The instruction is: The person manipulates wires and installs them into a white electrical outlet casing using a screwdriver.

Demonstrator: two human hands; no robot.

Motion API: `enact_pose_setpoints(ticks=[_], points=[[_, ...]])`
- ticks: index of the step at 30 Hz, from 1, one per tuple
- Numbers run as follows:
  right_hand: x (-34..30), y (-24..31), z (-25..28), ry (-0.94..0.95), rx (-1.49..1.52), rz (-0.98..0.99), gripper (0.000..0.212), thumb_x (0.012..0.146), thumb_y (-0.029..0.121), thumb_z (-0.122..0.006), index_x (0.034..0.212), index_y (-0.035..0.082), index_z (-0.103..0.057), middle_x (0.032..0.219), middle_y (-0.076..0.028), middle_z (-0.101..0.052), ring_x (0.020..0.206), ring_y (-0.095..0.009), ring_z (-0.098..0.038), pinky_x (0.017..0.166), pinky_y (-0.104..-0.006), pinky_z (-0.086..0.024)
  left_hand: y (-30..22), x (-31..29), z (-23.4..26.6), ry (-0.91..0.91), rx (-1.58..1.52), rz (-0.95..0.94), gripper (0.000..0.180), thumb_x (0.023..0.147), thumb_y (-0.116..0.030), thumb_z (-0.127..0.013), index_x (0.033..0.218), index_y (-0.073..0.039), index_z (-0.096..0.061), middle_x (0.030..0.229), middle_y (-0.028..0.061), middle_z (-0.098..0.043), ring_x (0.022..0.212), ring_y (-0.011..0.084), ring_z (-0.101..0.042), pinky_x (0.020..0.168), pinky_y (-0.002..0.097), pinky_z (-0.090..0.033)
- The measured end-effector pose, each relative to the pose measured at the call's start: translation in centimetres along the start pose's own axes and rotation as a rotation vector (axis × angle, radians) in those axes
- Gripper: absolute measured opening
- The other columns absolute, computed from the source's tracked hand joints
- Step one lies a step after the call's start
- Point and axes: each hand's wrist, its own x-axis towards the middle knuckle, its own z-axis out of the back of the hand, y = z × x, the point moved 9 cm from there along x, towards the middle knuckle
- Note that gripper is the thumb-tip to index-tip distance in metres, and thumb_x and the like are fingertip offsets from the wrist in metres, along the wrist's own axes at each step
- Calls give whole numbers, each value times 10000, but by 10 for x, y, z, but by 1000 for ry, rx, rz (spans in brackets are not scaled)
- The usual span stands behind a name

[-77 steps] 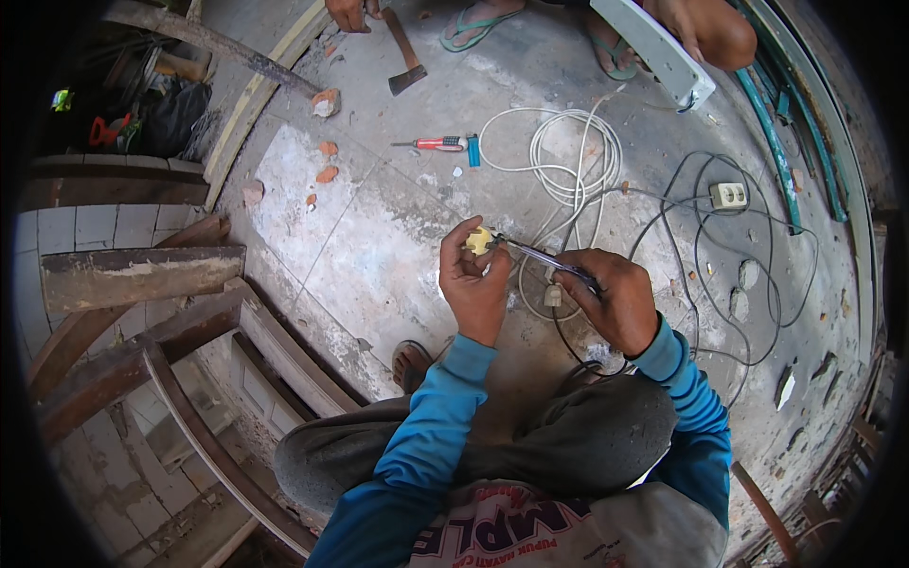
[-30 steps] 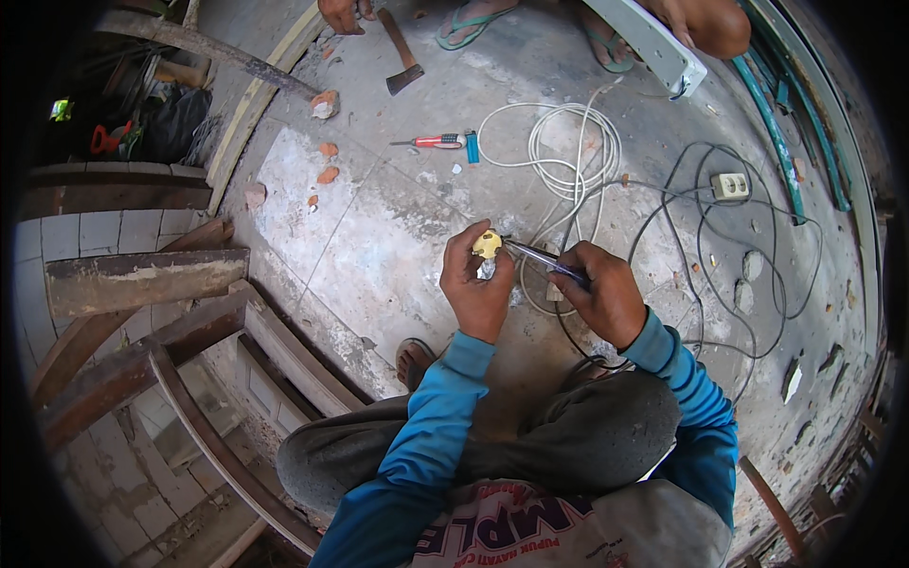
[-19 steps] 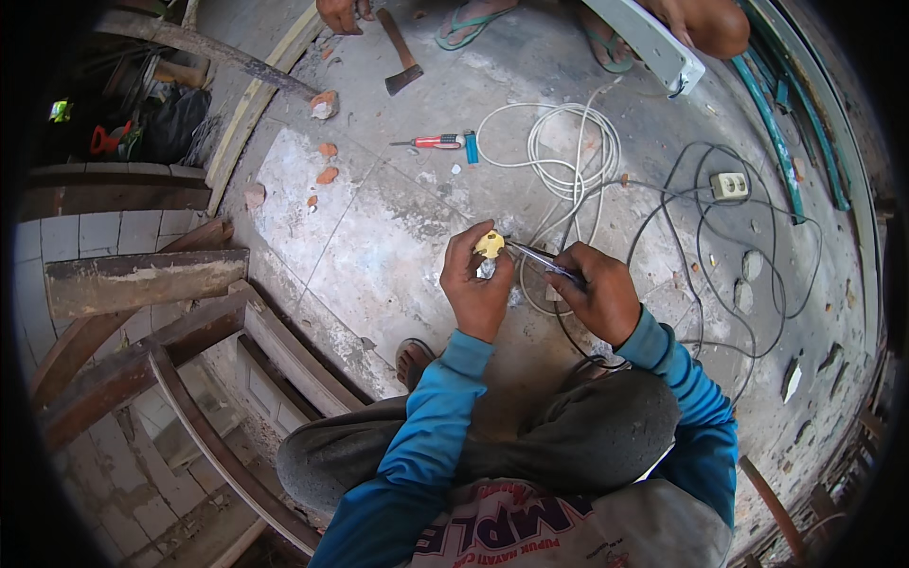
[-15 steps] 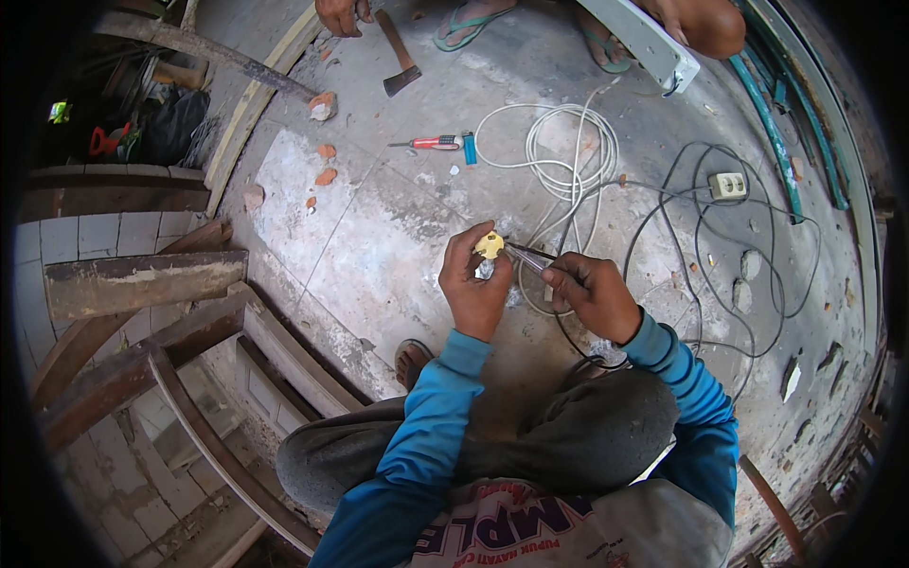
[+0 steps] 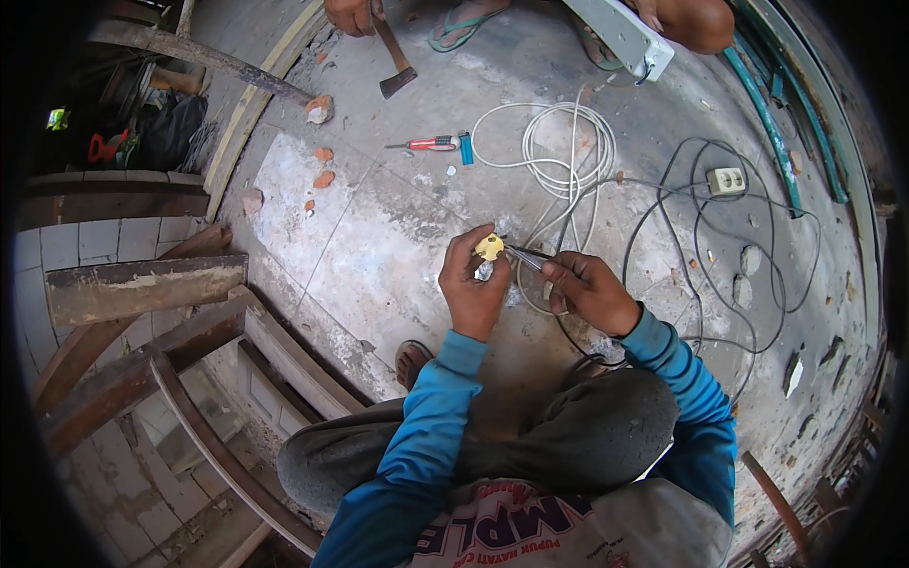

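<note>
Between the thumb and fingers of my left hand, a small round yellow electrical fitting is pinched, with dark slots on its face. My right hand is closed round a slim metallic tool whose tip reaches the fitting's right edge. The tool's exact kind is hard to make out. Dark cable runs close by the tool and down below my right hand. Beyond my hands, a red-handled screwdriver lies on the concrete floor beside a small blue piece.
A coil of white cable and loops of dark cable lie ahead and right, with a white socket block. Another person's hand is at a hatchet; a white casing is near them. Wooden frames stand left.
The other person's hand has taken hold of the hatchet's handle. The white casing has shifted slightly left. My hands stay nearly in place, and the yellow fitting has turned slightly.
</note>
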Motion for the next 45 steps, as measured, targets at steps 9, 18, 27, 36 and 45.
enact_pose_setpoints(ticks=[9, 18, 27, 36, 45], points=[[-1, -7, -8, 100, 312, -80, 270, 925, 222, -693, 1004, -26, -620, 709, -49, -621, 561, -154, -559, 538, -319, -463, -2, 0, 3, 9, -4, 1, 421, 810, 128, -651, 1207, 2, -588, 1130, 64, -616, 1004, 126, -611, 877, 271, -520], [-10, 30, -8, -183, -515, 524, 207, 939, 153, -681, 1035, -21, -624, 736, -69, -649, 547, -160, -537, 578, -275, -459, -3, 2, 2, 27, 49, -22, 420, 797, 139, -652, 1190, 1, -597, 1124, 66, -619, 1012, 135, -610, 869, 264, -506], [-1, -21, -14, 260, 465, -161, 245, 980, 249, -605, 1131, 56, -609, 740, -58, -669, 507, -99, -542, 464, -247, -413, -7, 1, -2, 55, -63, -45, 427, 774, 95, -656, 1180, -37, -635, 1114, 64, -617, 992, 140, -611, 796, 260, -514], [2, -9, -4, 39, 164, 103, 264, 978, 251, -604, 1127, 33, -595, 737, -67, -638, 503, -96, -516, 443, -233, -395, 4, -3, -9, 95, -15, 14, 420, 817, 135, -653, 1208, -2, -583, 1139, 73, -613, 1004, 136, -612, 865, 269, -523], [0, -26, -9, 230, 532, -184, 318, 962, 302, -625, 1158, 63, -552, 753, -57, -627, 513, -72, -511, 387, -224, -343, 8, -6, -9, 106, -100, 39, 433, 775, 130, -635, 1181, -18, -615, 1144, 76, -605, 1008, 156, -615, 851, 275, -520]])
